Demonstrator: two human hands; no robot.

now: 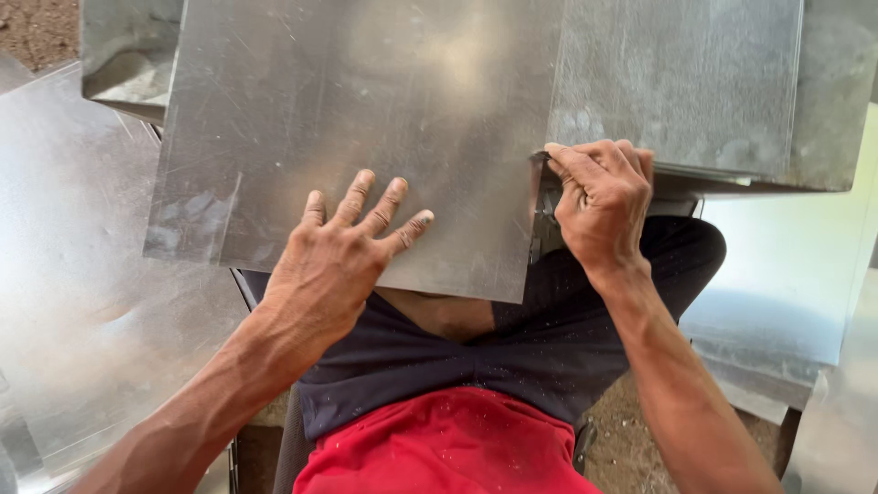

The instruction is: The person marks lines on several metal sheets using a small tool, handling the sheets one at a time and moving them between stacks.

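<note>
Sheet metal (366, 128) is pinned flat by the spread left hand (334, 265), steadying it; its right edge is gripped by the closed right hand (604, 197).

A single view is provided, taken from the head and directed steeply downward at close range. The metal sheet (366, 137) fills the upper frame; lap and forearms are seen at the bottom. No second view is supplied.
</note>
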